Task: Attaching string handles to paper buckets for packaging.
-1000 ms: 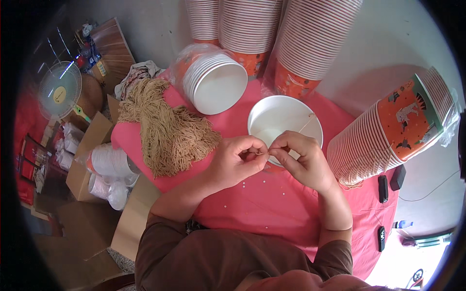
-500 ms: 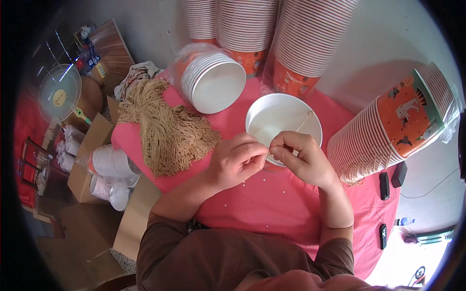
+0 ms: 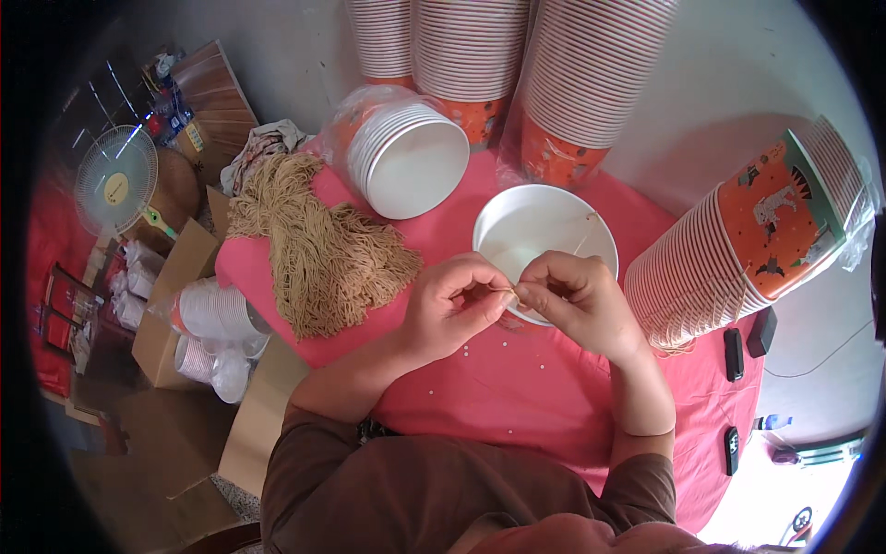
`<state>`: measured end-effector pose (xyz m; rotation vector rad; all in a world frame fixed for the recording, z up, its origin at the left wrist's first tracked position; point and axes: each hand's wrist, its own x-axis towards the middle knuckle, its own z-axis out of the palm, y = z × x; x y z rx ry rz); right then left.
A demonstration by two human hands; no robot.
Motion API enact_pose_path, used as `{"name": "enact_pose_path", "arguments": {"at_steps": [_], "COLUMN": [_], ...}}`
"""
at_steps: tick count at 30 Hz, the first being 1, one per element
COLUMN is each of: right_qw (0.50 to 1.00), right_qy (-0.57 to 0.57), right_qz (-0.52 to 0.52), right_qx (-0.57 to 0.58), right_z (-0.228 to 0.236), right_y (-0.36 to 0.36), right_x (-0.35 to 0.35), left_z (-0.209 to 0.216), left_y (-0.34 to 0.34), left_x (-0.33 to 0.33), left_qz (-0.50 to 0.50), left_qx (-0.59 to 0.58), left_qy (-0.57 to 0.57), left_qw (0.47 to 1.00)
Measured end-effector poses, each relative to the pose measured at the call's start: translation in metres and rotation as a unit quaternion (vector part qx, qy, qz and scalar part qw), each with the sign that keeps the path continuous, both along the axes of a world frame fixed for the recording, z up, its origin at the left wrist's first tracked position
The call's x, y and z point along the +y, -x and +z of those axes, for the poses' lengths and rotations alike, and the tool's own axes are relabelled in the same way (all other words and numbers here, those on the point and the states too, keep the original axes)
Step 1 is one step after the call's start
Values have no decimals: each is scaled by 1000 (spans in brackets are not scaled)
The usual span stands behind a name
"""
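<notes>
A white paper bucket [image 3: 517,226] with an orange outside stands in front of me, its mouth facing up. A thin tan string [image 3: 581,242] comes off its far right wall and runs toward my hands over the near rim. My left hand [image 3: 457,309] pinches the string between thumb and forefinger. My right hand [image 3: 580,300] pinches it too, its fingertips almost touching the left ones. The exact shape of the string between the fingertips is too small to make out. Left of my hands lies a large bundle of tan strings [image 3: 337,263].
A leaning stack of orange patterned buckets [image 3: 688,268] at the right has strings hanging from it. Tall bucket stacks [image 3: 563,148] and a bagged stack [image 3: 415,166] stand behind. Black devices [image 3: 734,355] lie on the pink tablecloth [image 3: 554,388] among small white dots. Cardboard box [image 3: 171,314] at left.
My left forefinger and thumb have shifted slightly and opened into a rounder pinch. Both hands stay at the bucket's near rim. The whole view has shifted a little.
</notes>
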<state>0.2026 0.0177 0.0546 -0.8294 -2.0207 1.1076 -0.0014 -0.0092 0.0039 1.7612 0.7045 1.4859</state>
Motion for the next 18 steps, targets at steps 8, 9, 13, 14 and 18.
{"name": "enact_pose_path", "arguments": {"at_steps": [8, 9, 13, 14, 18], "right_qw": [944, 935, 910, 909, 907], "right_qy": [-327, -354, -412, -414, -419], "right_qz": [-32, -29, -33, -33, -35], "right_qx": [-9, -14, -22, -23, -31], "right_z": [-1, -1, -2, -2, -2], "right_y": [6, 7, 10, 11, 9], "right_x": [-1, -1, 1, 2, 3], "left_z": [5, 5, 5, 5, 5], "left_y": [6, 7, 9, 9, 11], "left_x": [3, 4, 5, 5, 5], "left_qz": [-105, -130, -190, -196, -233], "left_qx": [-113, -137, -196, -198, -208], "left_qy": [239, 271, 321, 326, 338], "left_qw": [959, 944, 907, 903, 888]}}
